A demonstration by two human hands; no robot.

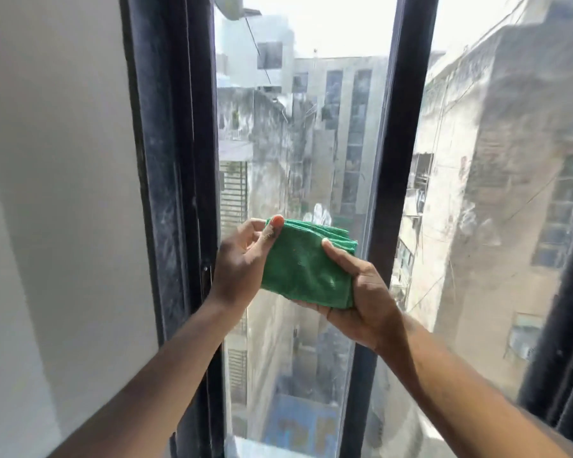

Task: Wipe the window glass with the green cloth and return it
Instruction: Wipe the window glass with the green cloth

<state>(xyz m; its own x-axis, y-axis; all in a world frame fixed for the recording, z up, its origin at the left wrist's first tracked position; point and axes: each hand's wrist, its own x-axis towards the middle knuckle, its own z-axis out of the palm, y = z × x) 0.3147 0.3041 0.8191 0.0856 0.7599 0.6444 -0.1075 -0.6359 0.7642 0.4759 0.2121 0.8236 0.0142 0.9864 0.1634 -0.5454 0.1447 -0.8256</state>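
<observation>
A folded green cloth (303, 262) is held up in front of the window glass (298, 133), a little apart from it as far as I can tell. My left hand (242, 259) pinches its upper left corner between thumb and fingers. My right hand (358, 299) cups the cloth from below and the right, thumb pressed on its face. The pane is narrow and streaked with dusty smears, framed by dark uprights.
A dark, dusty window frame (176, 160) rises at the left beside a white wall (57, 193). A second dark upright (401, 127) divides this pane from another glass pane (497, 160) at the right. Buildings show outside through the glass.
</observation>
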